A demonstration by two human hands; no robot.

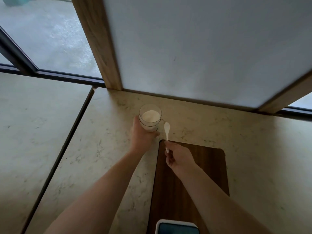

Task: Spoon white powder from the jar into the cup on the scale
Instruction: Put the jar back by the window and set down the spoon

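A clear glass jar (pixel 150 118) holding white powder stands open on the pale marble counter, near the back wall. My left hand (pixel 141 135) wraps around its lower left side. My right hand (pixel 177 157) pinches the handle end of a small white plastic spoon (pixel 167 130), whose bowl points away from me and hovers just right of the jar, outside it. At the bottom edge a white-rimmed flat device with a dark blue top (pixel 177 228), possibly the scale, is partly cut off. No cup is in view.
A dark wooden board (pixel 207 166) lies on the counter (pixel 101 157) under my right hand and the device. A white wall panel with wooden frame posts (pixel 98 43) rises behind the jar. A dark seam separates a second counter slab (pixel 33 124) at left.
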